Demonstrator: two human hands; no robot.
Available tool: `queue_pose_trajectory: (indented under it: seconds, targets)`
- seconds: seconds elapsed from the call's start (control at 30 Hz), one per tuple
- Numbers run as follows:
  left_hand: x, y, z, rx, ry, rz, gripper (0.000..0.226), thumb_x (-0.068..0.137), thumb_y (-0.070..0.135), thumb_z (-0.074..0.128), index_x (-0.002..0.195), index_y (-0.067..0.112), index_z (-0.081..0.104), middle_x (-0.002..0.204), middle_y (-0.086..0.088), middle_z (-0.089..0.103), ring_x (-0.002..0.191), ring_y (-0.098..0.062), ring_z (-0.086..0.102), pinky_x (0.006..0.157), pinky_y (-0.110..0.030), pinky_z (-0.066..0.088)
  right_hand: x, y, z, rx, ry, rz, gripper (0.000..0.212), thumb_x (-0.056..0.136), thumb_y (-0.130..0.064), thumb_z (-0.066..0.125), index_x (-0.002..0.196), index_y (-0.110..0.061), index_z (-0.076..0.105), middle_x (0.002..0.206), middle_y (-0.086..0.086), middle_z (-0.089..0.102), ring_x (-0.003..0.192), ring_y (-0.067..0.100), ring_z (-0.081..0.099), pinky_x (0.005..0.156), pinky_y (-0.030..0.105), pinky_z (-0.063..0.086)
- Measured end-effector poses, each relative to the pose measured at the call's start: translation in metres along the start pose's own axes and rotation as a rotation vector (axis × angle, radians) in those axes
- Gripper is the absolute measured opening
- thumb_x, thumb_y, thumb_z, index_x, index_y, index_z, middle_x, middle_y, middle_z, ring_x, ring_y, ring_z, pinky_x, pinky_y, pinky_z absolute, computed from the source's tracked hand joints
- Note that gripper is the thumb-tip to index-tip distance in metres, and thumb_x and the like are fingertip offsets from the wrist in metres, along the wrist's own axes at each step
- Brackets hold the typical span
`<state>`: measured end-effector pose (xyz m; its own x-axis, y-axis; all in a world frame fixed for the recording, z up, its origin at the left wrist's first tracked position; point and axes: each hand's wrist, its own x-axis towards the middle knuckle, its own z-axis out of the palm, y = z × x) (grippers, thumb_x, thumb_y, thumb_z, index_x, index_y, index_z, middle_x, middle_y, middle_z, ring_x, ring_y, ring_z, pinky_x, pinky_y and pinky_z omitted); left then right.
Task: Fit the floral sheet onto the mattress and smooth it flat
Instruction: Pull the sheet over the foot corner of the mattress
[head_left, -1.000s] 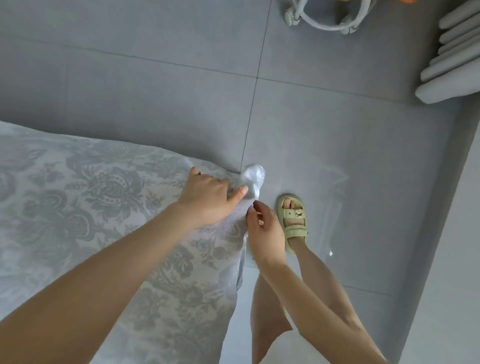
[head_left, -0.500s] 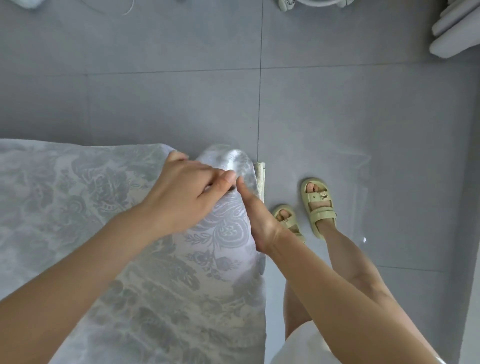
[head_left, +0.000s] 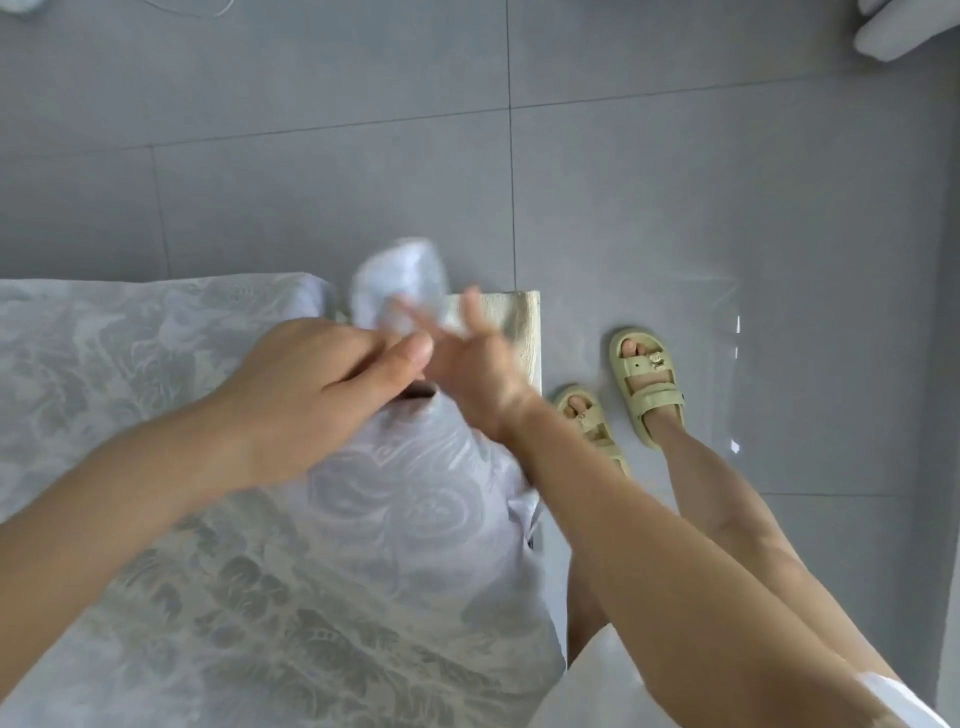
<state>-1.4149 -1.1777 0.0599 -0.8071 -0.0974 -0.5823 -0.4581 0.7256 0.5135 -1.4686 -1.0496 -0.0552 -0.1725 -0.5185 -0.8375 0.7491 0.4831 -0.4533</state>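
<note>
Both hands are working at the bare mattress (head_left: 517, 325) corner, the left hand (head_left: 322, 387) pinching the floral sheet (head_left: 337, 571) by its raised corner, the right hand (head_left: 475, 366) too blurred to judge; stretching that corner outward, then down, is looking wisest.

Floral sheet (head_left: 270, 582), grey on white: draped over mattress (head_left: 514, 325), its corner bunched and raised above the bare cream corner. Left hand (head_left: 322, 387): fingers curled on sheet just below the bunch. Right hand (head_left: 480, 366): blurred, fingers extended against the bunch; grip unclear. Pale green sandals (head_left: 647, 387): on grey tiled floor (head_left: 311, 156), beside mattress.
</note>
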Motion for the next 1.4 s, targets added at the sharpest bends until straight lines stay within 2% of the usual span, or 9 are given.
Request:
queue_pose_trajectory:
  seconds: [0.03, 0.13, 0.27, 0.47, 0.6, 0.77, 1.03, 1.17, 1.4]
  targets:
    - [-0.010, -0.001, -0.005, -0.097, -0.022, -0.017, 0.068, 0.079, 0.070, 0.017, 0.076, 0.030, 0.071, 0.076, 0.012, 0.072, 0.080, -0.003, 0.065, 0.082, -0.032, 0.046, 0.000, 0.005, 0.017, 0.179, -0.046, 0.267, 0.049, 0.102, -0.016, 0.011, 0.148, -0.002, 0.020, 0.156, 0.016, 0.019, 0.143, 0.030, 0.019, 0.102, 0.028, 0.036]
    - [-0.034, 0.002, -0.019, -0.326, -0.055, -0.068, 0.055, 0.081, 0.066, 0.026, 0.078, 0.036, 0.072, 0.081, 0.018, 0.073, 0.085, 0.002, 0.067, 0.082, -0.026, 0.048, -0.011, 0.024, 0.038, 0.340, -0.617, 0.357, 0.078, 0.095, -0.060, 0.003, 0.145, -0.006, 0.031, 0.150, 0.016, 0.032, 0.139, 0.030, 0.030, 0.105, 0.033, 0.030]
    - [-0.009, 0.001, -0.007, -0.234, -0.085, -0.129, 0.057, 0.075, 0.070, 0.023, 0.078, 0.041, 0.072, 0.087, 0.021, 0.071, 0.092, 0.004, 0.063, 0.093, -0.023, 0.043, -0.013, 0.036, 0.001, 0.338, -0.398, 0.331, 0.075, 0.095, -0.062, 0.006, 0.105, -0.014, 0.061, 0.108, 0.000, 0.069, 0.089, 0.019, 0.068, 0.082, 0.028, 0.049]
    - [0.058, -0.010, 0.020, -0.036, -0.097, -0.138, 0.059, 0.079, 0.062, 0.017, 0.074, 0.030, 0.067, 0.089, 0.007, 0.069, 0.093, -0.016, 0.059, 0.082, -0.028, 0.035, -0.041, 0.074, -0.077, 0.169, 0.491, -0.035, 0.052, 0.100, -0.045, 0.030, 0.097, -0.011, 0.070, 0.094, 0.005, 0.074, 0.089, 0.018, 0.067, 0.090, 0.034, 0.050]
    - [0.072, -0.013, 0.027, -0.052, -0.102, -0.132, 0.056, 0.092, 0.057, 0.029, 0.079, 0.022, 0.071, 0.092, 0.001, 0.070, 0.093, -0.019, 0.059, 0.080, -0.027, 0.034, -0.071, 0.095, -0.054, 0.368, 0.153, 0.176, 0.057, 0.092, -0.055, 0.037, 0.086, -0.012, 0.074, 0.091, 0.001, 0.075, 0.095, 0.018, 0.069, 0.094, 0.035, 0.047]
    - [0.073, -0.019, 0.021, -0.274, -0.159, -0.174, 0.060, 0.079, 0.063, 0.030, 0.067, 0.022, 0.072, 0.074, 0.007, 0.071, 0.080, -0.013, 0.063, 0.085, -0.031, 0.041, -0.057, 0.099, -0.044, 0.527, -0.217, 0.411, 0.080, 0.090, -0.067, 0.008, 0.132, -0.015, 0.051, 0.118, 0.003, 0.065, 0.116, 0.021, 0.059, 0.093, 0.031, 0.048]
    - [0.137, -0.030, 0.060, -0.253, -0.255, -0.307, 0.051, 0.090, 0.058, 0.036, 0.081, 0.019, 0.069, 0.094, -0.004, 0.069, 0.100, -0.023, 0.062, 0.097, -0.036, 0.040, -0.018, 0.103, -0.061, 0.667, -0.048, 0.462, 0.066, 0.092, -0.066, 0.023, 0.113, -0.018, 0.064, 0.127, 0.007, 0.060, 0.112, 0.027, 0.057, 0.094, 0.038, 0.044]
    - [0.155, -0.039, 0.073, -0.203, -0.264, -0.326, 0.049, 0.096, 0.051, 0.035, 0.083, 0.019, 0.070, 0.098, -0.004, 0.068, 0.102, -0.023, 0.060, 0.099, -0.036, 0.039, -0.049, 0.139, -0.082, 0.425, 0.433, 0.257, 0.066, 0.100, -0.049, 0.023, 0.113, 0.000, 0.065, 0.096, 0.007, 0.073, 0.097, 0.027, 0.066, 0.081, 0.031, 0.051]
    - [0.164, -0.041, 0.079, -0.177, -0.271, -0.330, 0.048, 0.095, 0.052, 0.036, 0.078, 0.021, 0.069, 0.086, 0.001, 0.065, 0.098, -0.024, 0.061, 0.096, -0.036, 0.040, -0.035, 0.152, -0.055, 0.537, -0.059, 0.396, 0.065, 0.096, -0.062, 0.018, 0.125, -0.023, 0.061, 0.120, 0.002, 0.067, 0.112, 0.018, 0.062, 0.097, 0.031, 0.047]
